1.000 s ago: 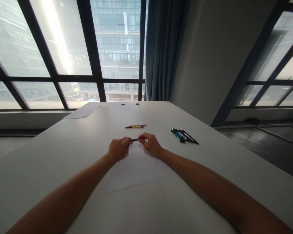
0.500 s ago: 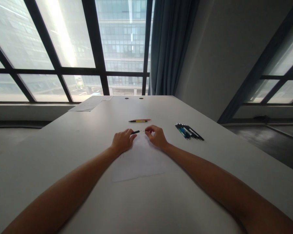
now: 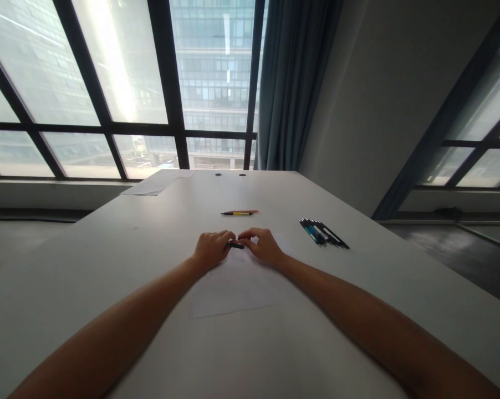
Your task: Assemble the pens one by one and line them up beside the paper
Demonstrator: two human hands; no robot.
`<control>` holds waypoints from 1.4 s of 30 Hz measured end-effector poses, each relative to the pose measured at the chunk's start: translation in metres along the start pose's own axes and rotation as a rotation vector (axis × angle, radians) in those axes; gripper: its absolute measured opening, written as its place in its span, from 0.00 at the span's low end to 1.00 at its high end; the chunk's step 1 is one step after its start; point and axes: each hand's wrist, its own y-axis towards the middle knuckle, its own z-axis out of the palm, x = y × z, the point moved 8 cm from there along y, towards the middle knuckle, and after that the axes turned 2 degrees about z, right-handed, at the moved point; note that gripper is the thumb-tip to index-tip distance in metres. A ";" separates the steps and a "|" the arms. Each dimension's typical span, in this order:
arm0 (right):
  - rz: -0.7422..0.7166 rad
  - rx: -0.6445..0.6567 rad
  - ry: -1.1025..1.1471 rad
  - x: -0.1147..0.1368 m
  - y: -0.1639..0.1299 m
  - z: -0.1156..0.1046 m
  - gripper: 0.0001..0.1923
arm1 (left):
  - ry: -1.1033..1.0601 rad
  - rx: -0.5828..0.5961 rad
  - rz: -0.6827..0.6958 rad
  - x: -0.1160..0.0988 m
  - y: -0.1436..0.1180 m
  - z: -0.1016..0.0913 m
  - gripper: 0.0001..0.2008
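My left hand (image 3: 210, 249) and my right hand (image 3: 263, 245) meet over the far edge of a white sheet of paper (image 3: 233, 284) on the white table (image 3: 121, 255). Between their fingertips they pinch a short black pen (image 3: 235, 244), lying roughly level. Most of the pen is hidden inside the left fist. Both forearms rest on the table and point away from me.
Two pens, one black and yellow and one orange (image 3: 239, 213), lie side by side beyond my hands. A bundle of several dark and teal pens (image 3: 322, 233) lies to the right. Loose papers (image 3: 158, 182) sit at the far left corner by the windows.
Half a second ago my hands were apart, a thin piece of the pen spanning the gap. Now they have closed together on the pen.
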 end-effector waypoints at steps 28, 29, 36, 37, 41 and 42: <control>0.105 -0.198 0.143 -0.031 0.005 -0.028 0.05 | -0.030 0.028 0.007 -0.004 0.001 -0.003 0.13; 0.104 -0.194 0.150 -0.030 0.005 -0.028 0.05 | -0.030 0.030 0.006 -0.004 0.001 -0.003 0.13; 0.079 -0.202 0.082 -0.031 0.005 -0.029 0.06 | -0.030 0.032 0.007 -0.003 0.000 -0.001 0.13; 0.076 -0.207 0.062 -0.032 0.006 -0.030 0.08 | -0.033 0.031 0.006 -0.002 0.000 -0.001 0.12; 0.043 -0.166 -0.094 -0.039 0.013 -0.040 0.12 | -0.051 0.017 0.001 -0.002 0.001 0.000 0.11; 0.042 -0.139 -0.174 -0.043 0.015 -0.043 0.12 | -0.053 0.016 0.001 -0.002 0.001 0.000 0.12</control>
